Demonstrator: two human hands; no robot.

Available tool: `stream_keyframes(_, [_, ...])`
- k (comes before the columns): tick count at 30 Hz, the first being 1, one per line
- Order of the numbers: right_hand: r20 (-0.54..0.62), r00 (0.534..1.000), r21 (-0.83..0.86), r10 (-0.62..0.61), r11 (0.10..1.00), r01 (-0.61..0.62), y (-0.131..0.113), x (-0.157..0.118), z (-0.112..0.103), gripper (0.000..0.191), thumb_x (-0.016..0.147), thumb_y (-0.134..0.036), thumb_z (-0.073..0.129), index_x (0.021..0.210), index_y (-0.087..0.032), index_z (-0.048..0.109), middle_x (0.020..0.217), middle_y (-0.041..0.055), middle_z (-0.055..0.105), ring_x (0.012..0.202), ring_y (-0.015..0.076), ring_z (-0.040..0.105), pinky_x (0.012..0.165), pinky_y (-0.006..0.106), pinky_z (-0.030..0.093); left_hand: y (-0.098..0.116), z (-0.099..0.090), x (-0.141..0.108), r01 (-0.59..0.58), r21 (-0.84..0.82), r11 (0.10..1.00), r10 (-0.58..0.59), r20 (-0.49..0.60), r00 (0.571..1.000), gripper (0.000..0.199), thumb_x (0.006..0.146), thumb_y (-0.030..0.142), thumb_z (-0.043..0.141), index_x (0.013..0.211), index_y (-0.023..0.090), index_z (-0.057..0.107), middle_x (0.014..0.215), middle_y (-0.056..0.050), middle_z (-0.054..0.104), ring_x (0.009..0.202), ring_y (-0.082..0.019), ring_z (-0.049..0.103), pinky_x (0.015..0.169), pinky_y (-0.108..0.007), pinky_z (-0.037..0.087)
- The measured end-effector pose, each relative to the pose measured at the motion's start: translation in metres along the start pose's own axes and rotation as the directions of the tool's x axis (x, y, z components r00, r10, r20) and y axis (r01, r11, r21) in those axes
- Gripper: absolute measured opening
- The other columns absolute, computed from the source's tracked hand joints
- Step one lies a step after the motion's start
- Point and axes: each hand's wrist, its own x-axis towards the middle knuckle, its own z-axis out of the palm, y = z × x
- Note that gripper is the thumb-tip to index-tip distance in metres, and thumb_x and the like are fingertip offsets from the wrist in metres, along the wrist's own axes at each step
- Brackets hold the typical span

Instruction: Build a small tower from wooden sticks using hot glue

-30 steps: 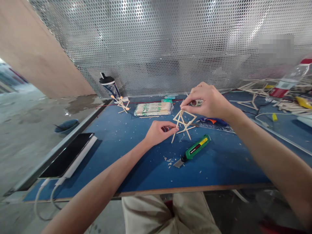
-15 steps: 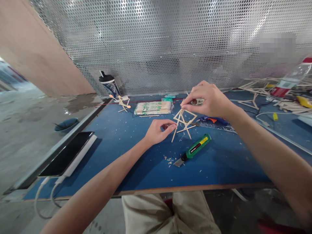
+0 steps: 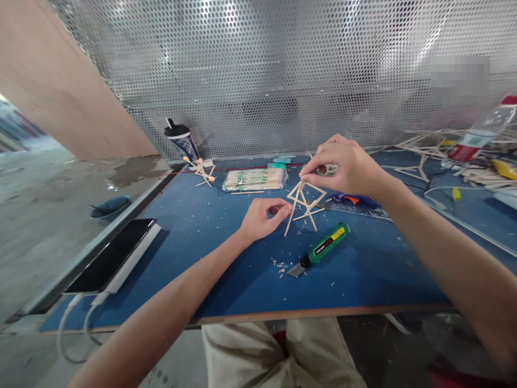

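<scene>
The stick frame [image 3: 309, 207] is upright at the middle of the blue tabletop [image 3: 234, 288], pale and spindly, thin legs splayed and crossing beneath an angular top. The right hand [image 3: 341, 166] pinches its peak between thumb and forefinger; the left hand [image 3: 262, 218] has its fingertips at the left leg, though I can't tell whether they grip it. The green cutter [image 3: 326, 246] lies just in front, leaving a broad blue strip before the front edge [image 3: 262, 317]
</scene>
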Motion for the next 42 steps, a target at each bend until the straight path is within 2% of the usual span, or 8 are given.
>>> stream_keyframes(4, [0.0, 1.0, 0.004, 0.006, 1.0, -0.006, 0.0, 0.0, 0.0, 0.016, 0.086, -0.04, 0.063, 0.085, -0.03, 0.076, 0.068, -0.0015, 0.066, 0.07, 0.0167, 0.054, 0.086, 0.038, 0.034, 0.002, 0.0, 0.001, -0.001, 0.068, 0.998, 0.008, -0.094, 0.996, 0.03, 0.093, 0.043, 0.056, 0.098, 0.02, 0.074, 0.074, -0.001, 0.068, 0.061, -0.012, 0.054, 0.06, -0.025, 0.043])
stream_keyframes(8, [0.003, 1.0, 0.004, -0.004, 1.0, 0.004, -0.001, 0.001, -0.001, 0.016, 0.086, -0.039, 0.063, 0.084, -0.029, 0.075, 0.068, -0.0014, 0.066, 0.068, 0.0163, 0.054, 0.086, 0.038, 0.035, 0.004, -0.001, 0.004, -0.023, 0.105, 0.994, 0.043, -0.185, 0.982, 0.033, 0.087, 0.046, 0.065, 0.107, 0.021, 0.071, 0.079, -0.002, 0.059, 0.073, -0.015, 0.052, 0.07, -0.028, 0.045])
stream_keyframes(13, [0.01, 1.0, 0.006, -0.012, 1.0, 0.012, -0.002, 0.001, -0.002, 0.016, 0.087, -0.04, 0.063, 0.085, -0.03, 0.075, 0.068, -0.0017, 0.067, 0.068, 0.0164, 0.056, 0.087, 0.038, 0.036, 0.006, 0.001, 0.008, 0.008, 0.076, 0.997, 0.007, -0.198, 0.98, 0.035, 0.084, 0.046, 0.069, 0.111, 0.024, 0.069, 0.087, -0.003, 0.057, 0.082, -0.017, 0.052, 0.077, -0.032, 0.046])
stream_keyframes(18, [0.003, 1.0, 0.009, -0.026, 1.0, 0.026, 0.0, 0.001, -0.002, 0.016, 0.086, -0.039, 0.063, 0.085, -0.03, 0.076, 0.07, -0.0017, 0.069, 0.068, 0.0164, 0.056, 0.086, 0.038, 0.036, 0.006, 0.002, 0.016, 0.017, -0.015, 1.0, -0.02, -0.233, 0.972, 0.031, 0.084, 0.042, 0.071, 0.11, 0.024, 0.07, 0.084, -0.002, 0.058, 0.076, -0.015, 0.051, 0.071, -0.029, 0.044])
stream_keyframes(24, [-0.004, 1.0, -0.001, -0.016, 1.0, 0.016, 0.001, 0.0, 0.0, 0.017, 0.086, -0.04, 0.063, 0.086, -0.03, 0.077, 0.07, -0.0011, 0.068, 0.07, 0.0172, 0.056, 0.084, 0.039, 0.036, 0.002, 0.007, 0.023, 0.02, -0.064, 0.998, -0.033, -0.208, 0.978, 0.032, 0.081, 0.045, 0.073, 0.104, 0.023, 0.072, 0.089, -0.004, 0.065, 0.076, -0.016, 0.054, 0.069, -0.03, 0.045])
stream_keyframes(29, [-0.008, 1.0, -0.006, -0.013, 1.0, 0.013, 0.002, 0.001, 0.001, 0.017, 0.086, -0.04, 0.063, 0.084, -0.031, 0.076, 0.067, -0.0017, 0.066, 0.068, 0.0168, 0.055, 0.084, 0.038, 0.037, 0.001, 0.009, 0.027, 0.03, -0.043, 0.999, -0.038, -0.208, 0.977, 0.033, 0.079, 0.046, 0.075, 0.102, 0.022, 0.073, 0.083, -0.004, 0.064, 0.073, -0.016, 0.055, 0.066, -0.031, 0.046])
stream_keyframes(35, [0.004, 0.999, -0.006, -0.032, 0.999, 0.032, 0.001, 0.001, -0.001, 0.017, 0.087, -0.04, 0.062, 0.085, -0.03, 0.076, 0.07, -0.0014, 0.068, 0.069, 0.0168, 0.056, 0.086, 0.038, 0.036, 0.002, 0.012, 0.029, 0.02, -0.04, 0.999, -0.028, -0.197, 0.98, 0.029, 0.082, 0.043, 0.073, 0.1, 0.021, 0.074, 0.088, -0.005, 0.066, 0.08, -0.018, 0.059, 0.071, -0.033, 0.048])
stream_keyframes(42, [0.01, 0.999, -0.007, -0.039, 0.999, 0.039, 0.0, 0.001, -0.001, 0.017, 0.087, -0.039, 0.062, 0.086, -0.03, 0.075, 0.07, -0.0015, 0.069, 0.069, 0.0169, 0.057, 0.086, 0.038, 0.035, 0.004, 0.012, 0.03, 0.0, 0.017, 1.0, 0.004, -0.217, 0.976, 0.022, 0.084, 0.039, 0.07, 0.096, 0.021, 0.074, 0.078, -0.002, 0.061, 0.067, -0.014, 0.051, 0.061, -0.03, 0.042])
